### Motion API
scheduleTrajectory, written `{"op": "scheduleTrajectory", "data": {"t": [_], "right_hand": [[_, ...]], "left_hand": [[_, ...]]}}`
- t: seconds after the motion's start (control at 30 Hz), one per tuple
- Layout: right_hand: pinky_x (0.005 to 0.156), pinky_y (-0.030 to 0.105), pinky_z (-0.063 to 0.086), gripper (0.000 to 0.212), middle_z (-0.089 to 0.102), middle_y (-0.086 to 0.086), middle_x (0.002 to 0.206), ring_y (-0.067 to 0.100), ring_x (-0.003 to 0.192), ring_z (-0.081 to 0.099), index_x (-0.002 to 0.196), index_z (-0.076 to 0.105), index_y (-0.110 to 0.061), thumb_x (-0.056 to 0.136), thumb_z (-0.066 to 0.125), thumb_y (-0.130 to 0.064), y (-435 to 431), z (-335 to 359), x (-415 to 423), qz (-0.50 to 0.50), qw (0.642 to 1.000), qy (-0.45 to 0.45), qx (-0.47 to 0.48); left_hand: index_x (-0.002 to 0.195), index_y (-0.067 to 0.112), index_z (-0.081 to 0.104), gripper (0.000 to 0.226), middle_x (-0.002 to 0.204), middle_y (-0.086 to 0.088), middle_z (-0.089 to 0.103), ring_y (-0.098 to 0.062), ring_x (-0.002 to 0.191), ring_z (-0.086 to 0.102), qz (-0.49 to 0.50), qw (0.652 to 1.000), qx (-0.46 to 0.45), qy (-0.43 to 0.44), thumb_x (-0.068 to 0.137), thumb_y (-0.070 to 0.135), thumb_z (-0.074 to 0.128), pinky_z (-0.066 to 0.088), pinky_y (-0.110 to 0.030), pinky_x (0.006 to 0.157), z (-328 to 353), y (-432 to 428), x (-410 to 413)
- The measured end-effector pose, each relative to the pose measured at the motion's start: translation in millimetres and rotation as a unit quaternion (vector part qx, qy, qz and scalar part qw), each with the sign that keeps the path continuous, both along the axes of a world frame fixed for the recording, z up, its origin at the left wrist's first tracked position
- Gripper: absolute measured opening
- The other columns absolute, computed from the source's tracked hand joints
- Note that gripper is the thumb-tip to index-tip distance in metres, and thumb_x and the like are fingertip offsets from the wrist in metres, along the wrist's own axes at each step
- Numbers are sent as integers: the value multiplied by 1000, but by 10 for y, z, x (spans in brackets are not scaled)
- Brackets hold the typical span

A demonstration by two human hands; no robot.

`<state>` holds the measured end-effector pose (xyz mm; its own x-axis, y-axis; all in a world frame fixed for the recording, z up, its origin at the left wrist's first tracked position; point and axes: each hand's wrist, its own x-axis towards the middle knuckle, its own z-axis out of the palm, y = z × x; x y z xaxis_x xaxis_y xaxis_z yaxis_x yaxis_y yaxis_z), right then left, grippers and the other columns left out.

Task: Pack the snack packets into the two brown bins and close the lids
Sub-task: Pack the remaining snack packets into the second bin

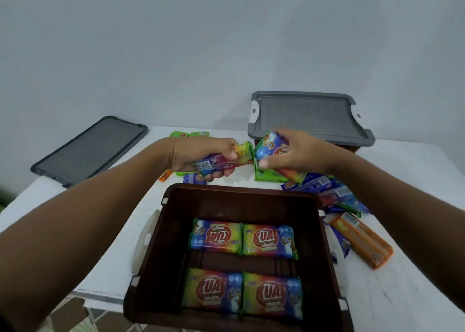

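Observation:
An open brown bin stands in front of me with several rainbow-coloured snack packets lying flat on its bottom in two rows. Beyond its far rim, my left hand grips a rainbow packet held sideways. My right hand grips another rainbow packet, tilted, just to the right of the first. The second brown bin sits at the back right with its grey lid on it. A loose grey lid lies flat at the back left.
Loose packets lie on the white table: green ones under my hands, blue ones and a long orange one to the right, green ones at the back. A white latch handle sticks out left of the bin.

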<state>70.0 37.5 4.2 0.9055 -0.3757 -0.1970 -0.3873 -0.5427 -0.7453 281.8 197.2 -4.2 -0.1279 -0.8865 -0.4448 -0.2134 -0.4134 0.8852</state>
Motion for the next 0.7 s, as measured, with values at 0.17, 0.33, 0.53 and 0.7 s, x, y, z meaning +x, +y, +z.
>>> {"op": "scheduleTrajectory", "data": {"t": [0.17,0.33,0.53,0.7], "right_hand": [[72,22,55,72,58,-9,104,10,89,64,119,41,-30,67,89,-39,279,136,-117,35,988,3,-149],[81,21,50,73,46,-15,112,5,99,51,129,49,-34,68,85,-50,561,146,-311,93,970,26,-223],[84,24,54,68,51,-18,117,6,101,55,127,46,-38,71,86,-39,933,108,-461,88,971,91,-202],[87,34,54,57,54,-12,115,10,101,55,112,44,-39,72,85,-40,1136,-84,-479,99,957,142,-234]], "left_hand": [[107,21,59,39,95,2,59,-11,84,55,-100,949,-74,-290,74,39,73,45,-31,76,245,261,-142],[105,35,55,53,97,8,64,-10,86,63,-135,902,-110,-394,65,43,90,53,-34,74,224,513,-268],[114,31,52,59,106,13,49,-5,93,53,-167,859,-133,-465,70,48,87,50,-32,81,61,716,-432],[127,29,55,69,111,13,48,-9,97,54,-197,826,-139,-509,71,60,81,52,-31,81,-58,825,-562]]}}
